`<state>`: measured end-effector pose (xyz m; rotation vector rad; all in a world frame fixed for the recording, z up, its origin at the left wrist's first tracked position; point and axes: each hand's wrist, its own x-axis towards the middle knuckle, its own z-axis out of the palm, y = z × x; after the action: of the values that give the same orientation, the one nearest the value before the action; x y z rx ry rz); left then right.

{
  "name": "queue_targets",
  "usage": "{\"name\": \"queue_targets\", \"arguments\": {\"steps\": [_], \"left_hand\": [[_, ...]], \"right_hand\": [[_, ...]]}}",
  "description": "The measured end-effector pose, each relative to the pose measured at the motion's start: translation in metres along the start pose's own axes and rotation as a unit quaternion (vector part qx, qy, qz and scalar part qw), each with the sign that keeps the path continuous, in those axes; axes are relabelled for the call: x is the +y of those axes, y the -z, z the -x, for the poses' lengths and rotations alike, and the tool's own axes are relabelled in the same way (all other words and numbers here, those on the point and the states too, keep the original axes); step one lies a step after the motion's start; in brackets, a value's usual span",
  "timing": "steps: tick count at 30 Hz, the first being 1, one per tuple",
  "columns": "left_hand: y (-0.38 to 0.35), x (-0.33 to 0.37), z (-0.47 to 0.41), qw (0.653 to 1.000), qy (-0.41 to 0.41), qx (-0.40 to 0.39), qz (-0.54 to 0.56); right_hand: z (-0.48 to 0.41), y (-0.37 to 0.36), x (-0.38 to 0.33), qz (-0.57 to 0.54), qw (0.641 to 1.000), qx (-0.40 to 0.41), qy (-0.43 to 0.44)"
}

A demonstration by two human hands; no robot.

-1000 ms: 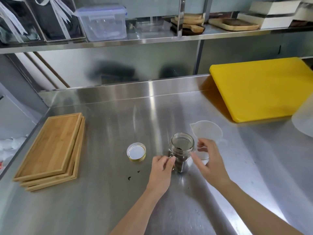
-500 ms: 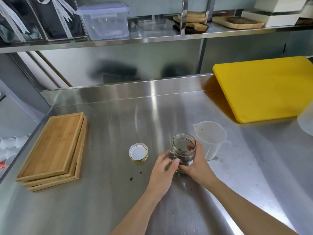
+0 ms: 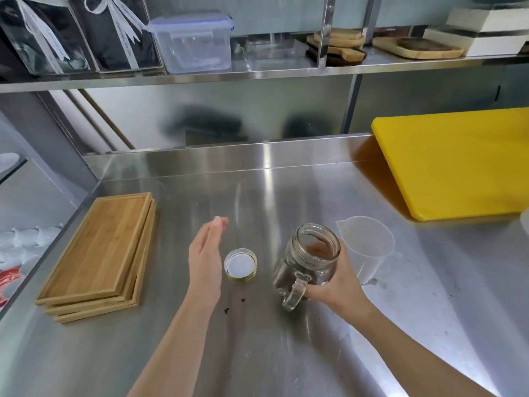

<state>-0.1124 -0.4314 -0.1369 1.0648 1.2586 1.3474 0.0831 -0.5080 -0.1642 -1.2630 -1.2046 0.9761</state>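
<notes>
Since half a second ago my left grip [image 3: 205,265] has let go of the glass jar [image 3: 307,259] and swung away to the left. It now sits edge-on with its fingers straight and together, holding nothing, just left of the lid [image 3: 240,265]. I cannot tell whether it touches the lid. The jar, which stood upright under both grips, is now held by my right grip [image 3: 335,285] alone. Its fingers curl around the lower part of the glass from the right and near side.

The jar is tilted, with its open mouth leaning toward the clear measuring cup [image 3: 369,247] just to its right. Its glass handle points toward the near left. I cannot tell whether its base still meets the steel surface [image 3: 286,353].

The lid lies inner side up on the surface, between my left grip and the jar and apart from the jar. A few dark crumbs [image 3: 227,310] lie just near of the lid.

A stack of wooden trays [image 3: 100,250] lies at the left edge, well apart from the jar. A yellow cutting board [image 3: 458,161] fills the far right. On the shelf above the surface stands a lidded plastic box [image 3: 191,43].
</notes>
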Motion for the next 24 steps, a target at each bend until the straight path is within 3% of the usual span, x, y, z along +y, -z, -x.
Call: {"name": "queue_targets", "arguments": {"steps": [3,4,7,8,10,12,13,15,18,24], "left_hand": [[-0.013,0.007,0.012,0.992,-0.016,0.100,0.071],[-0.022,0.005,0.021,0.994,0.000,0.082,0.075],[-0.045,-0.007,0.052,0.988,0.100,-0.112,0.046],[-0.043,-0.009,0.053,0.987,0.101,-0.126,0.026],[-0.031,-0.011,0.039,0.998,0.046,-0.044,-0.002],[-0.020,-0.006,0.028,0.996,0.019,0.065,0.060],[-0.020,-0.005,0.028,0.994,0.029,0.069,0.082],[-0.032,-0.008,0.040,0.989,0.114,-0.015,0.095],[-0.045,-0.017,0.059,0.947,0.269,-0.093,0.153],[-0.035,-0.021,0.051,0.864,0.382,-0.205,0.257]], "right_hand": [[-0.003,-0.011,-0.007,-0.019,1.000,-0.010,0.001],[-0.003,-0.016,-0.008,-0.020,1.000,-0.017,0.003],[-0.003,-0.024,-0.007,-0.005,0.999,-0.039,0.011],[-0.002,-0.025,-0.006,-0.008,0.999,-0.040,0.009],[0.001,-0.022,-0.004,-0.020,0.999,-0.040,0.002],[0.003,-0.022,-0.005,-0.028,0.998,-0.048,-0.004],[0.004,-0.023,-0.005,-0.033,0.998,-0.052,-0.004],[0.005,-0.028,-0.008,-0.040,0.997,-0.062,0.006],[0.007,-0.030,-0.011,-0.042,0.997,-0.066,0.004],[0.006,-0.029,-0.023,0.064,0.995,-0.079,-0.007]]}}
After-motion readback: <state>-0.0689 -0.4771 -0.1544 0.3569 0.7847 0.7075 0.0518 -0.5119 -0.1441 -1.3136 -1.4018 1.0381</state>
